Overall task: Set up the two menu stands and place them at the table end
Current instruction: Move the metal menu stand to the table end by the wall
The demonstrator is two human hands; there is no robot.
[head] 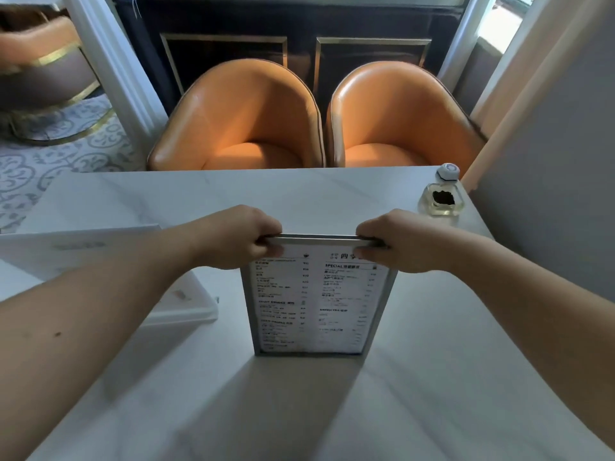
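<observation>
From the head camera, a framed menu stand (317, 304) stands upright on the white marble tabletop (206, 194), about midway between the near and far edges, its printed face toward the wearer and its bottom edge resting on the surface. The left hand (239, 239) is closed over the left end of the top rail and the right hand (396, 242) over the right end, fingers curled across the front and thumbs hidden behind. A second white stand (100, 247) lies toward the left edge, partly covered by the left forearm, and appears not yet set up. Near the far right corner sit a small glass bottle (441, 199) and a white call button (448, 171), with two orange chairs (239, 118) beyond the far edge. The frame looks like thin metal around a rigid sheet, so it should be light and stiff but top-heavy and ready to tip. The smooth rail could slip; gripping both top corners, as here, or the side rails gives the best control. Set it down gently, clear of the bottle.
</observation>
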